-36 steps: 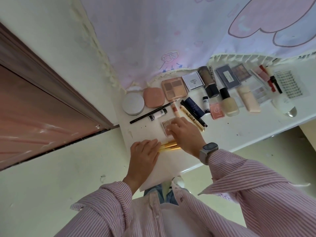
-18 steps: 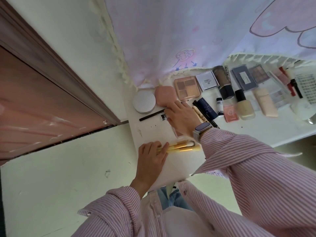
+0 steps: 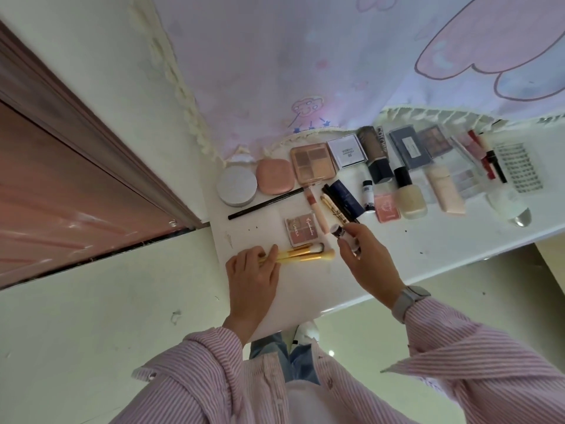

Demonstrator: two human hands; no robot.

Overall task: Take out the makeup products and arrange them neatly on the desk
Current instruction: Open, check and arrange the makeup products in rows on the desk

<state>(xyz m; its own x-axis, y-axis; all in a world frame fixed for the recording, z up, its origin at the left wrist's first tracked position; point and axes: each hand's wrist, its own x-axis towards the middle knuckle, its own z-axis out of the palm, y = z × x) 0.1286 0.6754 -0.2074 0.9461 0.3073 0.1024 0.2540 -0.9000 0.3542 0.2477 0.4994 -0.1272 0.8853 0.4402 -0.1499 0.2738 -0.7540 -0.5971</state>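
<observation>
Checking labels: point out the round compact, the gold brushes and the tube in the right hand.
Round compact [image 3: 237,185], head view, lid centre.
Gold brushes [image 3: 301,255], head view, handles.
Tube [image 3: 344,235], head view, white body.

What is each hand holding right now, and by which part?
The right hand pinches a small white tube by its lower body, its dark cap free. The left hand holds nothing; its fingers rest on the yellow brushes' handles.
</observation>
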